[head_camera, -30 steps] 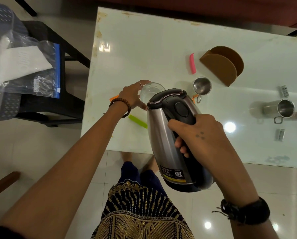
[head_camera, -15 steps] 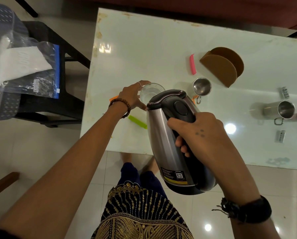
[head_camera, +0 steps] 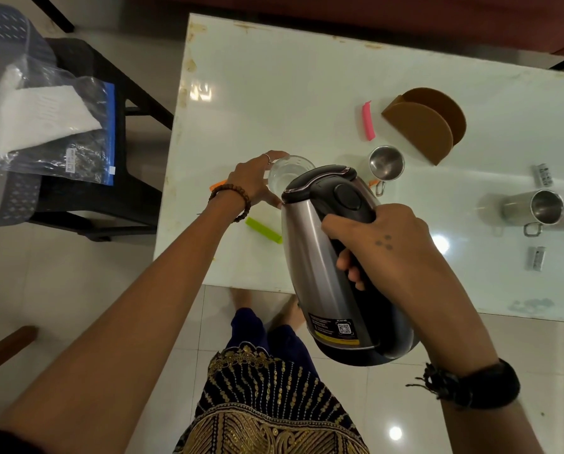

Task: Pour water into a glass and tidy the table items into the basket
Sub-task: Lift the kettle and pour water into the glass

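My right hand [head_camera: 385, 247] grips the black handle of a steel electric kettle [head_camera: 310, 257], tilted forward with its lid end over a clear glass [head_camera: 290, 173]. The glass stands on the white table [head_camera: 274, 93] near its left front part, and my left hand [head_camera: 252, 183] wraps around its left side. The kettle's spout hides the glass's near rim, so no water stream shows. A green clip [head_camera: 262, 230] lies just in front of the glass, and an orange piece [head_camera: 217, 185] peeks out behind my left wrist.
A pink clip [head_camera: 368, 120], a brown holder [head_camera: 428, 126], a small steel cup [head_camera: 386, 162], a steel mug [head_camera: 536, 208] and small sachets [head_camera: 536, 266] lie to the right. A black chair with a plastic bag [head_camera: 51, 126] stands left of the table.
The kettle's base has risen slightly, tipping it a little further toward the glass. My left hand stays on the glass.
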